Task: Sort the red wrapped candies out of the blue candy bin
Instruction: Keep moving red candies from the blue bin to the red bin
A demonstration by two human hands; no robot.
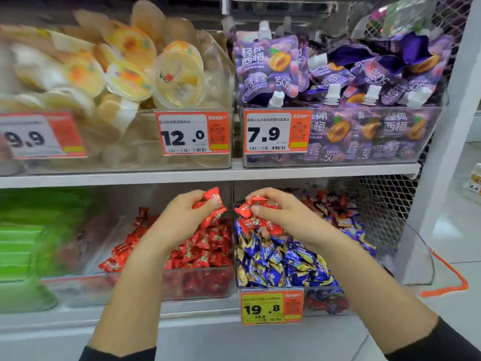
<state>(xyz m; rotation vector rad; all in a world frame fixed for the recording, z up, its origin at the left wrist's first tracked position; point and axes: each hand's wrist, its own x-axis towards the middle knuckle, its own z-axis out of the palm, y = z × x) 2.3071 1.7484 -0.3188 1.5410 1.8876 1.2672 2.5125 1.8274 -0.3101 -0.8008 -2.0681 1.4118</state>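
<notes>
Two hands work at the lower shelf, and I read both as loaded; the left hand [182,217] has its fingers curled round a cluster of red wrapped candies [214,201], held above the red candy bin [145,282]; the right hand [283,214] pinches a second bunch of red candies [251,204], with more of them hanging beneath the fingers, directly over the near-left corner of the blue candy bin [322,300].

Procedure for the step in hand, as I judge it: carry the right-hand load leftward across the clear divider between the two bins; release only once the whole bunch is past the divider wall, since the lowest pieces dangle loosely and may drop back among the blue candies [286,264]; keep the grip closed on the trailing wrappers during the crossing; empty the left hand low over the red pile so nothing bounces out.

Remaining work: further red pieces lie at the back of the blue bin, toward the wire mesh [385,204]; I judge the sort unfinished.

Clearances: the upper shelf edge [208,175] runs just above the knuckles, so lift is limited; lateral room between the hands is small, as the two bunches sit near each other; the price tag [272,307] marks the front lip of the blue bin; open floor lies to the right of the shelf post.
</notes>
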